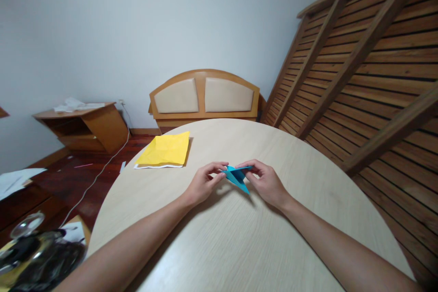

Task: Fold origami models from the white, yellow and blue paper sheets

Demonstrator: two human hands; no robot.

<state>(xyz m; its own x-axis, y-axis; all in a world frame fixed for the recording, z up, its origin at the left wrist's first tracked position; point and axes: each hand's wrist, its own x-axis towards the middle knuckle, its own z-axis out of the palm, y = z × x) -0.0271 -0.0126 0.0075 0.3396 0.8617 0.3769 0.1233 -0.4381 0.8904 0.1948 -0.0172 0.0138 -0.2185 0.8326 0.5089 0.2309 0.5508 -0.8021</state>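
Note:
A small piece of folded blue paper [239,179] is held between my two hands, just above the round table [219,246]. It has pointed corners, and one tip slants down toward me on the right. My left hand [204,182] pinches its left end between thumb and fingers. On the other side, my right hand [268,182] grips the right edge, fingers along the top and thumb beneath. Parts of the paper are covered by my fingertips.
Yellow paper sheets [166,149] with white beneath lie at the table's left far side. A headboard [203,73] stands behind the table, a slatted wooden frame [342,82] leans at right. At left are a low cabinet [106,127] and a black plastic bag [54,260].

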